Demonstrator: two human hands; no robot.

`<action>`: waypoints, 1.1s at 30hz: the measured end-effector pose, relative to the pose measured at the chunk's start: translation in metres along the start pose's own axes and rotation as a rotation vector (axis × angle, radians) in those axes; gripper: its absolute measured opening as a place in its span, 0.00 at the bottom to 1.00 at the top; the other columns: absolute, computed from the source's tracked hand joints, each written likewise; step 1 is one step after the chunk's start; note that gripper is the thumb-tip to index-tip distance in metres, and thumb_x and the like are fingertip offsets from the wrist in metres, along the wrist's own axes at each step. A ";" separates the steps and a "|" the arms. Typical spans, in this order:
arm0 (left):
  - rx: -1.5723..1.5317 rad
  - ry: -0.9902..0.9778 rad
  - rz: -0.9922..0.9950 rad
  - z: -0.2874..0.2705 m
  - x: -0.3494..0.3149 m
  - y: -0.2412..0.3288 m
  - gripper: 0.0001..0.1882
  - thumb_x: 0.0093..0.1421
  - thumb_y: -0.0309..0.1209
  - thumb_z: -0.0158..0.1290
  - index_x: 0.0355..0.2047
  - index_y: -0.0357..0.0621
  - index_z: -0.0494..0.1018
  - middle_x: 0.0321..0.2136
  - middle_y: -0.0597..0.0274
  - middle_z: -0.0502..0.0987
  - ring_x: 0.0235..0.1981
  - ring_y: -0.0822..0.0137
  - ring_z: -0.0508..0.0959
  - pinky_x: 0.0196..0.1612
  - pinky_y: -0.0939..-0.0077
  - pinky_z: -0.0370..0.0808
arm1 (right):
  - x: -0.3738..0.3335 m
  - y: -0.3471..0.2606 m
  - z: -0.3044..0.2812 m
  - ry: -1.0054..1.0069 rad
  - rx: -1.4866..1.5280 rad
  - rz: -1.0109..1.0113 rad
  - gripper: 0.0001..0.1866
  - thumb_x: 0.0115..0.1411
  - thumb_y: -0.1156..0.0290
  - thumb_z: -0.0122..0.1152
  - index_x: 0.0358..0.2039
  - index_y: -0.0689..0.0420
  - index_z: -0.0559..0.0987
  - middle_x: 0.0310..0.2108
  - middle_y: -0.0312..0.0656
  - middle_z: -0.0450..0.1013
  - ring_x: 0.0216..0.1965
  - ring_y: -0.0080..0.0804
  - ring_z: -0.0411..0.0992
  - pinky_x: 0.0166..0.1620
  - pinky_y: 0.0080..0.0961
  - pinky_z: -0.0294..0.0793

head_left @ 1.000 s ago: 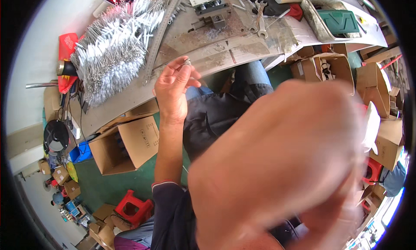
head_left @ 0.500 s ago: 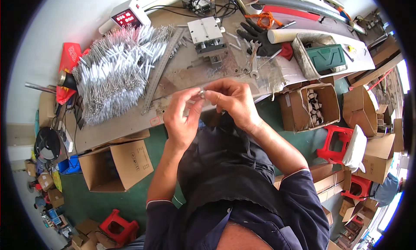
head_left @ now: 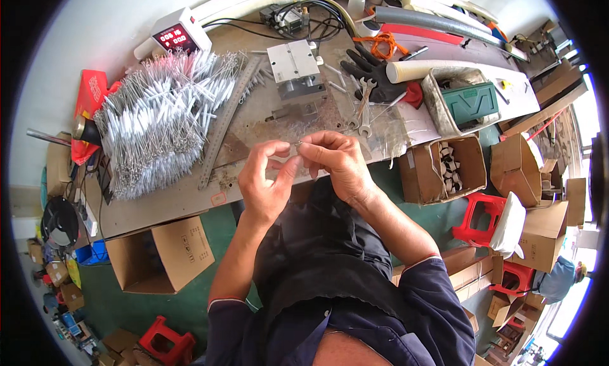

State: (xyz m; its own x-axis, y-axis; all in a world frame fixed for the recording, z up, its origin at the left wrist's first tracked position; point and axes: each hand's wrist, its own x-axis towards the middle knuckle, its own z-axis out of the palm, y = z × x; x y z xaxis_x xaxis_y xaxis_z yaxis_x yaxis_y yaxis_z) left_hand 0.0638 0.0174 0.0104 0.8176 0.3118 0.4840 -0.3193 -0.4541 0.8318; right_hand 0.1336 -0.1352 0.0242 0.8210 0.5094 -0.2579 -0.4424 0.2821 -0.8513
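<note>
Just in front of the table's near edge, my right hand (head_left: 339, 166) pinches a small shiny metal piece (head_left: 296, 144) between thumb and fingertips. It is too small to name its kind. My left hand (head_left: 265, 185) is beside it, thumb and curved fingers apart, with the index fingertip close to the piece. Beyond my hands a grey metal block fixture (head_left: 293, 61) stands on the worn table (head_left: 149, 204). A large heap of thin wire brushes with white bristles (head_left: 158, 125) lies to the left, along a steel ruler (head_left: 228, 125).
A counter box with red digits (head_left: 181, 33) stands behind the brushes. Wrenches (head_left: 365, 109), a black glove (head_left: 374, 74) and a tray with a green container (head_left: 469, 102) lie right. Cardboard boxes (head_left: 184, 252) and red stools (head_left: 479, 217) stand on the floor.
My left thumb and index finger have parted from around the small metal piece, which stays in my right fingertips. The whole view has shifted slightly.
</note>
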 end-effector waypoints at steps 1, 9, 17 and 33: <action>0.038 0.005 0.049 0.000 0.001 -0.002 0.13 0.56 0.18 0.64 0.41 0.37 0.76 0.38 0.57 0.80 0.36 0.69 0.81 0.34 0.78 0.80 | 0.002 0.000 0.000 0.009 -0.002 -0.004 0.11 0.59 0.70 0.69 0.36 0.65 0.82 0.28 0.38 0.77 0.24 0.21 0.72 0.27 0.18 0.71; 0.280 0.095 0.318 0.018 0.020 -0.014 0.14 0.52 0.17 0.66 0.38 0.40 0.76 0.36 0.57 0.81 0.33 0.65 0.82 0.30 0.76 0.79 | 0.013 -0.004 0.001 0.069 0.049 -0.007 0.11 0.61 0.69 0.67 0.37 0.65 0.81 0.28 0.38 0.78 0.28 0.21 0.74 0.28 0.18 0.71; 0.218 0.172 0.226 0.035 0.023 -0.020 0.15 0.52 0.17 0.66 0.38 0.41 0.76 0.36 0.58 0.81 0.32 0.66 0.82 0.28 0.77 0.78 | 0.013 -0.014 0.000 0.085 0.010 0.012 0.12 0.65 0.66 0.62 0.37 0.64 0.81 0.29 0.38 0.78 0.29 0.21 0.75 0.28 0.19 0.71; 0.070 0.297 -0.024 0.053 0.037 -0.024 0.10 0.57 0.19 0.63 0.39 0.38 0.78 0.30 0.60 0.82 0.28 0.75 0.80 0.32 0.81 0.78 | 0.030 -0.020 -0.020 0.109 -0.251 -0.153 0.15 0.66 0.66 0.61 0.40 0.67 0.83 0.29 0.37 0.79 0.27 0.19 0.74 0.26 0.18 0.72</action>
State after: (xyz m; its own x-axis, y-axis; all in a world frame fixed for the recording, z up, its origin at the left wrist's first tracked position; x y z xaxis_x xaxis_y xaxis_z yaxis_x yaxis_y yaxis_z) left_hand 0.1269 -0.0046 -0.0065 0.6453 0.5487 0.5315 -0.2592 -0.4973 0.8280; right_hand 0.1742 -0.1415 0.0241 0.9113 0.3821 -0.1537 -0.2185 0.1323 -0.9668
